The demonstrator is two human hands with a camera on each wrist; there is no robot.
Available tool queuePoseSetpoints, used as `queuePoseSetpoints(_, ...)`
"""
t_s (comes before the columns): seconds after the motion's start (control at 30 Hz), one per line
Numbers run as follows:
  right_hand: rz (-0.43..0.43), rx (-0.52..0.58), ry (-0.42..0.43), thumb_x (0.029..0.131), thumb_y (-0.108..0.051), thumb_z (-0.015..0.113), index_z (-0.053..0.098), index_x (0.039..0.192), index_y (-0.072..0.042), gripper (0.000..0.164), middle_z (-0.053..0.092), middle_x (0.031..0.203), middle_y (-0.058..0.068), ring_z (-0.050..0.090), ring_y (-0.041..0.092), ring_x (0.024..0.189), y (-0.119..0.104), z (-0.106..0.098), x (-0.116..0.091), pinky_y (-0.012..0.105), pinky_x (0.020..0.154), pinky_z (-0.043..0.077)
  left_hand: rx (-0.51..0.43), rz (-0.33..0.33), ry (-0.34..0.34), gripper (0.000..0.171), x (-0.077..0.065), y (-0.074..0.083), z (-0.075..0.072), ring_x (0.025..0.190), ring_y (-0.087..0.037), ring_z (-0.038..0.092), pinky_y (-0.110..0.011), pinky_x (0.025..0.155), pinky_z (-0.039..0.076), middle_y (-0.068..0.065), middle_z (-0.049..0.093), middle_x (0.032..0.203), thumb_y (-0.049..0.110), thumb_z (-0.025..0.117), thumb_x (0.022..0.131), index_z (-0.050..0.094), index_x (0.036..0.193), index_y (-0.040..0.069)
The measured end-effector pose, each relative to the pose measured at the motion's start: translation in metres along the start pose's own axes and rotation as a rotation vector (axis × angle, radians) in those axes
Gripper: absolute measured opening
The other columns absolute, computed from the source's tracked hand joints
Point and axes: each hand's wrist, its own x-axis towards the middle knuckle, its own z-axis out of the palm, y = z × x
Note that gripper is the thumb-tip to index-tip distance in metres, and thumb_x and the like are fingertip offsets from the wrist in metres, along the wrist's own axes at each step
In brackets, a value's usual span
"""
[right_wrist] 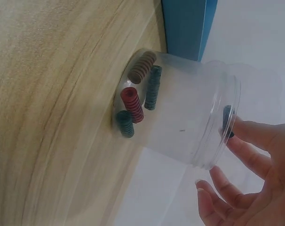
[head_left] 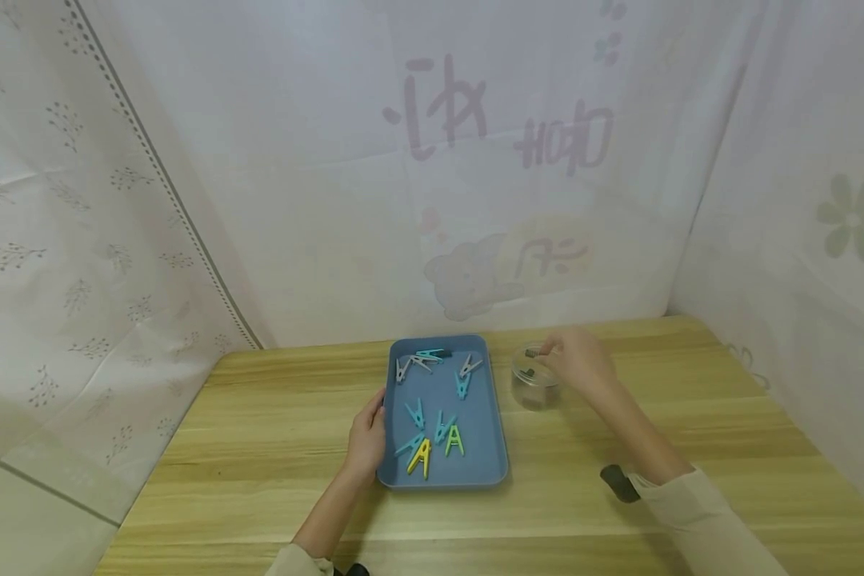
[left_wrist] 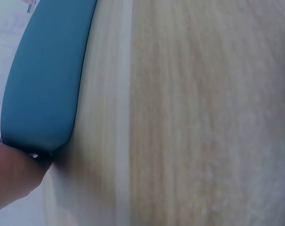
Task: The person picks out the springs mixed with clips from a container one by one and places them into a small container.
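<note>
My left hand grips the left side of a blue tray, which holds several clothespins, among them a yellow clothespin and a light green clothespin. To the tray's right stands a clear round jar. Over its mouth, my right hand pinches a small dark coil spring between thumb and fingertip. Inside, at the bottom, lie several coil springs, including a red spring and a green spring.
Everything stands on a wooden table. Pale printed curtains hang behind it and along both sides. More clothespins in grey and turquoise lie in the tray's far half, such as a grey clothespin.
</note>
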Motion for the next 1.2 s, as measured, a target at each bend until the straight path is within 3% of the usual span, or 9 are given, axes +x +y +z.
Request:
queuePoseSetpoints(0.4, 0.016, 0.012, 0.034, 0.088, -0.017, 0.073, 0.077, 0.090, -0.005, 0.013, 0.069, 0.111, 0.025, 0.055, 0.048, 0.113, 0.0044, 0.0047, -0.0027, 0.065, 0.094, 0.045, 0.010, -0.002, 0.010, 0.045, -0.0014, -0.0006, 0.0001, 0.148, -0.043, 0.026, -0.057, 0.121, 0.024, -0.024, 0.036, 0.157, 0.006, 0.035, 0.108, 0.039, 0.152, -0.002)
queuePoseSetpoints(0.8, 0.046, 0.000, 0.032, 0.089, -0.021, 0.072, 0.079, 0.093, -0.006, 0.017, 0.071, 0.109, 0.022, 0.057, 0.043, 0.106, 0.0077, 0.0069, -0.0026, 0.051, 0.075, 0.050, 0.011, 0.017, 0.013, 0.044, -0.0009, -0.0006, 0.0008, 0.147, -0.043, 0.027, -0.056, 0.121, 0.024, -0.025, 0.037, 0.156, 0.003, 0.034, 0.107, 0.039, 0.150, -0.005)
queuePoseSetpoints(1.03, 0.044, 0.025, 0.019, 0.090, -0.022, 0.071, 0.079, 0.095, -0.005, 0.019, 0.070, 0.110, 0.024, 0.056, 0.046, 0.110, 0.0085, 0.0078, -0.0037, 0.053, 0.078, 0.052, 0.014, 0.017, 0.009, 0.044, -0.0012, -0.0005, 0.0010, 0.147, -0.044, 0.027, -0.057, 0.121, 0.024, -0.026, 0.036, 0.156, 0.003, 0.034, 0.107, 0.038, 0.151, -0.005)
queuePoseSetpoints(1.2, 0.024, 0.018, 0.021, 0.090, -0.024, 0.071, 0.078, 0.097, -0.004, 0.022, 0.072, 0.106, 0.023, 0.059, 0.038, 0.095, 0.0102, 0.0086, -0.0026, 0.041, 0.064, 0.050, 0.008, 0.019, 0.008, 0.045, -0.0007, -0.0010, 0.0010, 0.148, -0.043, 0.027, -0.056, 0.121, 0.025, -0.026, 0.036, 0.156, 0.003, 0.034, 0.107, 0.038, 0.151, -0.005)
